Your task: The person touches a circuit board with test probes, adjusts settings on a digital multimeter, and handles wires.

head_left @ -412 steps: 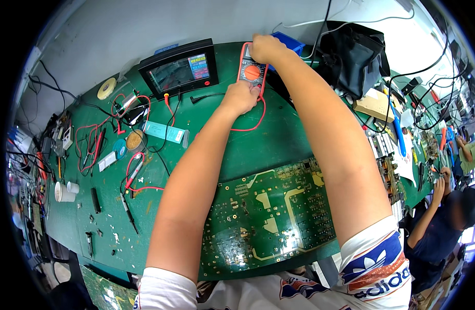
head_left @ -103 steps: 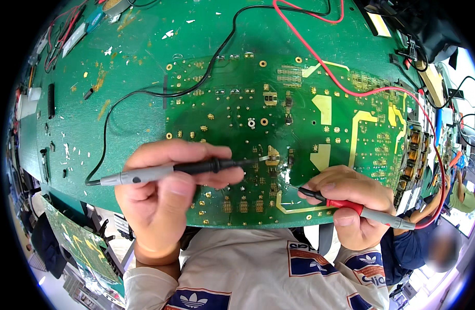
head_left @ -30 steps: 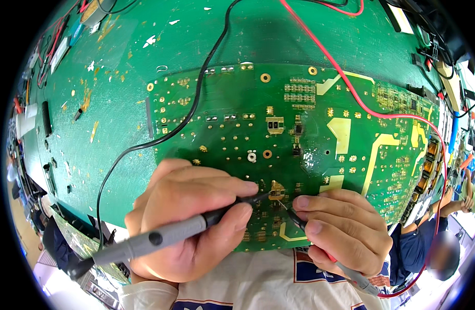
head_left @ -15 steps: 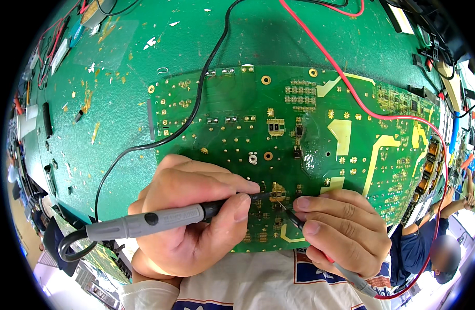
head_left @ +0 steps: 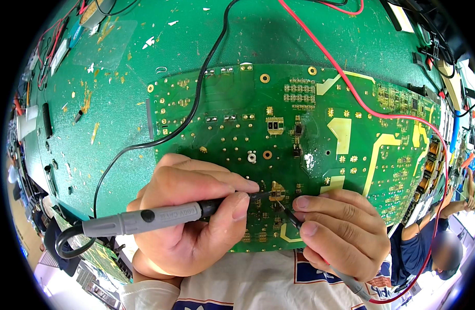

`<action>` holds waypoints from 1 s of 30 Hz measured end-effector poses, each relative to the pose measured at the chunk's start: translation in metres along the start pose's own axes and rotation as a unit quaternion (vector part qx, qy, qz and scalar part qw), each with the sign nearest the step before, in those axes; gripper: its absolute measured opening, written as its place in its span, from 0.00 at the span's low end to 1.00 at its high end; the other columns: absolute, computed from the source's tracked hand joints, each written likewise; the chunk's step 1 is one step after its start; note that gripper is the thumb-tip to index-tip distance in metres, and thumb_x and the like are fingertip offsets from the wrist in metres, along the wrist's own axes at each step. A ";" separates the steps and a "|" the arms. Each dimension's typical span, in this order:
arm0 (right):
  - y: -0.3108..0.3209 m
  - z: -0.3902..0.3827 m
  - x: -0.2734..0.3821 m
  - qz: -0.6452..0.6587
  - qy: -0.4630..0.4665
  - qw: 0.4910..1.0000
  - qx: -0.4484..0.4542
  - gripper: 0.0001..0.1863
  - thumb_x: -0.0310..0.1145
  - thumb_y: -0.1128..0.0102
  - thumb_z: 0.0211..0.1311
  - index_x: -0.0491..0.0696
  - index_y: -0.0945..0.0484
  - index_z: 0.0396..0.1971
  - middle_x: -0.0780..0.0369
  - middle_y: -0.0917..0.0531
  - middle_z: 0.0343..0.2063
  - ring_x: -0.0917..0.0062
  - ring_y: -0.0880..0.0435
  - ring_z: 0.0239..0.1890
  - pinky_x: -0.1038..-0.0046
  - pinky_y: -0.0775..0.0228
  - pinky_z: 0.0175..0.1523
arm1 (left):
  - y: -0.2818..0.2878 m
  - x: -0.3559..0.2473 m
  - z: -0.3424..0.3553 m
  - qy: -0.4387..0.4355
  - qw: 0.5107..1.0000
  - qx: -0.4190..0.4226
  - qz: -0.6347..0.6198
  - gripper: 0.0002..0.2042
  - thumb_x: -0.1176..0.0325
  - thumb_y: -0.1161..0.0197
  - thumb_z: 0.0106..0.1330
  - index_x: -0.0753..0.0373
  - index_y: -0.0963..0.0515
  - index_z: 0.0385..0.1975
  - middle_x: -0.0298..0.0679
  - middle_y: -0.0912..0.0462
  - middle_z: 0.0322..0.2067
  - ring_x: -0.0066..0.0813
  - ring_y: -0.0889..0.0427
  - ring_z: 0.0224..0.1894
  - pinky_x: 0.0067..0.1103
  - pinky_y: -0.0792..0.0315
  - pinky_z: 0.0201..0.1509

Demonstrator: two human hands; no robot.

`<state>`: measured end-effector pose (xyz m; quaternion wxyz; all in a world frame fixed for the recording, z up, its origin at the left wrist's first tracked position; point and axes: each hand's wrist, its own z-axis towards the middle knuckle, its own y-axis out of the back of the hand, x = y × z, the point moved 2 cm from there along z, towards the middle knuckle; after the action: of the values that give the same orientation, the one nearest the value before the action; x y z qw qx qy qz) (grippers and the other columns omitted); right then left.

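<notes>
A large green circuit board [head_left: 232, 144] with gold pads and small parts lies before me. My left hand [head_left: 191, 212] pinches a grey-and-black test probe [head_left: 154, 219], whose tip points right at a small gold pad group [head_left: 277, 192] near the board's front. From the other side, my right hand [head_left: 346, 232] grips a second test probe [head_left: 294, 220] with a black front and a red-and-grey body. Its thin metal tip slants up to the same small area. Whether either tip touches metal is too small to tell.
A black lead [head_left: 165, 138] crosses the board's left part, and a red lead [head_left: 387, 118] loops over its right. Scraps dot the green mat [head_left: 160, 41]. Another board [head_left: 97, 253] is at lower left. A person in dark clothing [head_left: 421, 258] is at the right.
The rear of the left probe has shifted slightly up and left, and the right probe's rear has swung slightly left. Both hands stay at almost the same spot on the board.
</notes>
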<state>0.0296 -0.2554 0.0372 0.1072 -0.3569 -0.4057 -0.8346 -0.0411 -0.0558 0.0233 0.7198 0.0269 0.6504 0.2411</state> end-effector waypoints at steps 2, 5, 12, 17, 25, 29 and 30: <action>-0.002 -0.001 0.003 -0.014 0.008 1.000 -0.005 0.09 0.28 0.32 0.60 0.38 0.18 0.36 0.55 0.13 0.27 0.64 0.10 0.36 0.67 0.18 0.36 | 0.001 -0.001 -0.002 -0.003 1.000 -0.001 0.000 0.10 0.67 0.39 0.70 0.65 0.32 0.37 0.48 0.14 0.27 0.32 0.19 0.28 0.26 0.28 0.42; -0.003 0.001 -0.003 -0.018 0.014 1.000 -0.002 0.08 0.27 0.33 0.60 0.38 0.18 0.36 0.55 0.13 0.27 0.64 0.10 0.36 0.68 0.18 0.35 | 0.000 0.001 0.002 0.001 1.000 0.003 0.005 0.10 0.68 0.39 0.70 0.65 0.33 0.37 0.48 0.14 0.27 0.32 0.19 0.28 0.26 0.28 0.42; -0.005 0.000 0.000 -0.029 0.020 0.999 -0.008 0.07 0.27 0.34 0.60 0.39 0.18 0.35 0.56 0.13 0.26 0.64 0.10 0.36 0.68 0.18 0.35 | 0.001 0.001 0.000 -0.010 1.000 0.001 0.014 0.10 0.67 0.38 0.70 0.65 0.32 0.37 0.47 0.14 0.26 0.31 0.19 0.28 0.26 0.28 0.42; -0.004 0.001 0.001 -0.036 0.017 0.999 -0.007 0.07 0.26 0.33 0.59 0.39 0.18 0.35 0.55 0.13 0.26 0.64 0.10 0.36 0.68 0.18 0.35 | 0.002 0.002 0.002 -0.026 0.999 0.012 0.019 0.10 0.67 0.38 0.70 0.65 0.32 0.37 0.47 0.14 0.27 0.31 0.19 0.28 0.26 0.28 0.41; 0.002 -0.001 0.001 -0.035 0.037 0.998 0.024 0.11 0.26 0.32 0.56 0.37 0.20 0.38 0.56 0.15 0.32 0.64 0.12 0.39 0.67 0.20 0.40 | -0.002 0.005 -0.004 -0.022 0.999 -0.028 0.006 0.09 0.80 0.28 0.57 0.63 0.22 0.34 0.38 0.13 0.30 0.30 0.18 0.28 0.22 0.28 0.34; 0.003 0.000 0.005 -0.023 0.029 0.999 0.013 0.14 0.26 0.31 0.53 0.37 0.20 0.40 0.56 0.15 0.33 0.63 0.13 0.41 0.65 0.20 0.41 | -0.004 -0.001 -0.005 -0.004 0.999 -0.053 0.010 0.07 0.80 0.29 0.58 0.64 0.21 0.32 0.38 0.15 0.27 0.29 0.18 0.27 0.23 0.27 0.30; 0.004 -0.001 0.005 -0.023 0.030 0.999 0.010 0.14 0.26 0.31 0.54 0.37 0.20 0.40 0.56 0.15 0.33 0.63 0.13 0.41 0.65 0.20 0.41 | -0.004 -0.003 -0.005 0.002 0.998 -0.057 0.018 0.07 0.80 0.29 0.58 0.65 0.21 0.31 0.38 0.15 0.26 0.29 0.18 0.27 0.23 0.27 0.28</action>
<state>0.0269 -0.2581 0.0425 0.1033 -0.3216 -0.4186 -0.8430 -0.0450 -0.0621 0.0234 0.7143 -0.0036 0.6366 0.2906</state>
